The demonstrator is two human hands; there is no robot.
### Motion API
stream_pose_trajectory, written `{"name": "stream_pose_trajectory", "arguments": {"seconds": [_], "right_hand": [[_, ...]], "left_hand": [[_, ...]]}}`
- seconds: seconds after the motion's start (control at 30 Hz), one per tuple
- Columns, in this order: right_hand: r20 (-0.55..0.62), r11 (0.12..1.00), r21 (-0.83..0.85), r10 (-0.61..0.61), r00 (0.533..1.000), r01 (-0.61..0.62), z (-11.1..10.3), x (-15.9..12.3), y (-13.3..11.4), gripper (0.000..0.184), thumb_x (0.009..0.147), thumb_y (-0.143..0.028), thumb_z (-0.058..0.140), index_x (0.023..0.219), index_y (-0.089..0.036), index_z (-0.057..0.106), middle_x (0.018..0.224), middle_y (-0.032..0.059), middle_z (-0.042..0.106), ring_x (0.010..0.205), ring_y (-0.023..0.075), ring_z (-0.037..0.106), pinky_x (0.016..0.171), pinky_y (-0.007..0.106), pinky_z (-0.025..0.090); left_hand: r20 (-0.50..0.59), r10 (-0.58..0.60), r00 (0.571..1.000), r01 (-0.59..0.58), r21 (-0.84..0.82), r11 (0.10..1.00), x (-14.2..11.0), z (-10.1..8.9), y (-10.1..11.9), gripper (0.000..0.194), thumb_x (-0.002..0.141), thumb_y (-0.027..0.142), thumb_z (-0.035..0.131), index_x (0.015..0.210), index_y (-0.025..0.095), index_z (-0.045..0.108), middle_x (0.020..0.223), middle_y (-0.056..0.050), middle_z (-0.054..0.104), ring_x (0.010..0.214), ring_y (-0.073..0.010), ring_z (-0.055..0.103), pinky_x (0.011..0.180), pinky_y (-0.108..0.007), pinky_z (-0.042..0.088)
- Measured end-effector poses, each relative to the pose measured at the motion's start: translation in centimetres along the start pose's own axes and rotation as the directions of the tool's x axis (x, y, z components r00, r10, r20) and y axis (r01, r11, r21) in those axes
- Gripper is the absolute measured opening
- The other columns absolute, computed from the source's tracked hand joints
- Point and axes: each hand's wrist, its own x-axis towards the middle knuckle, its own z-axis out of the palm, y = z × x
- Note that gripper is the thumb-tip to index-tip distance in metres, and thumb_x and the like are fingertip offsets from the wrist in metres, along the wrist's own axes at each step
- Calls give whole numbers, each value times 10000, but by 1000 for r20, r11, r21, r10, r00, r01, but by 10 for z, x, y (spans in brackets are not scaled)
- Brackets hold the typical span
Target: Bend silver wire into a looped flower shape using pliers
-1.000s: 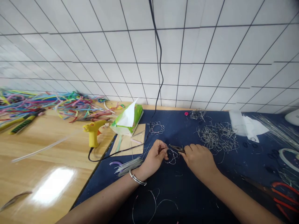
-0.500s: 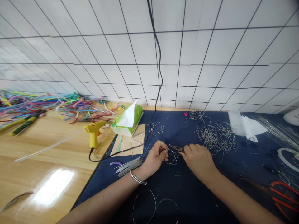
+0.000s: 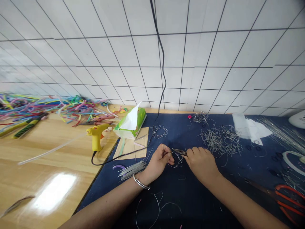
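Pinched between the thumb and fingers of my left hand [image 3: 160, 160] is a looped wire ring [image 3: 178, 163] of thin silvery wire. My right hand [image 3: 202, 163] is closed around a pair of pliers [image 3: 179, 152], whose jaws point left to the ring's upper edge, close to my left fingertips. Whether the jaws grip the wire is too small to tell. Just beyond my hands lies a flower-shaped wire ring [image 3: 160, 131] on the dark blue mat [image 3: 190, 197]. A bundle of straight wires [image 3: 132, 169] rests beside my left wrist.
A yellow glue gun [image 3: 96, 138] and a green tissue pack [image 3: 131, 123] stand left of my hands. Tangled wire [image 3: 221, 140] lies at the right, with orange-handled scissors [image 3: 286, 198] nearer. Colourful pipe cleaners [image 3: 59, 106] heap at the far left. A black cable [image 3: 163, 60] hangs before the tiled wall.
The wire ring and the pliers' jaws have shifted very slightly. Both hands stay in nearly the same place, and the camera view has moved a little.
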Motion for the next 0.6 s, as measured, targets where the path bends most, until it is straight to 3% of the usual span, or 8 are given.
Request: {"name": "stream_pose_trajectory", "arguments": {"seconds": [0.6], "right_hand": [[-59, 1000, -25, -2, 998, 1, -3, 0, 1, 276, 871, -291, 368, 698, -164, 541, 657, 51, 515, 634, 151, 412, 602, 302, 226]], "left_hand": [[13, -27, 1000, 28, -97, 995, -3, 4, 4, 126, 847, 285, 452, 850, 179, 385, 701, -15, 614, 664, -128, 608, 661, -303, 496]]}}
